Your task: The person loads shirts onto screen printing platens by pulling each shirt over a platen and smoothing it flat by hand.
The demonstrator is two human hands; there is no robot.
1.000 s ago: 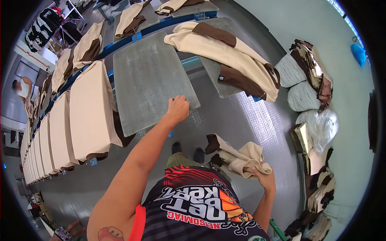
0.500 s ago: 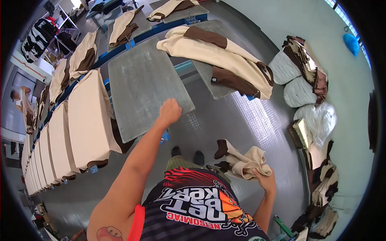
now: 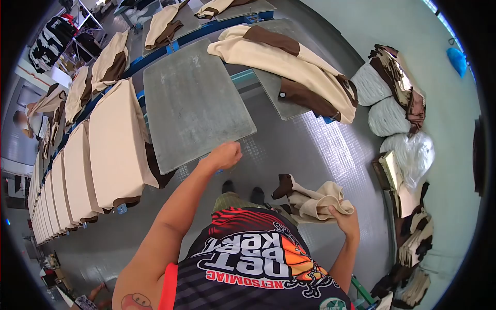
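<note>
My left hand [image 3: 226, 155] is curled into a fist just off the near edge of a bare grey platen [image 3: 199, 106]. Whatever its fingers may hold is hidden. At my right side, my right hand [image 3: 345, 219] grips a bunched cream sweatshirt [image 3: 315, 199] with brown ends, thumb on top of the folds. The sweatshirt hangs above the floor. Beyond the platen on the right, a cream and brown sweatshirt [image 3: 289, 62] lies loosely across another platen [image 3: 279, 106].
On the left, a long row of platens carries cream garment pieces [image 3: 116, 144]. Plastic-wrapped bundles [image 3: 390, 119] and folded brown and cream garments [image 3: 398, 82] line the right wall. Another person [image 3: 33, 121] stands at the far left, handling a garment.
My left fist has moved from over the platen's near corner down past its edge, toward my body. My right hand still holds the sweatshirt. The far person's garment has been raised.
</note>
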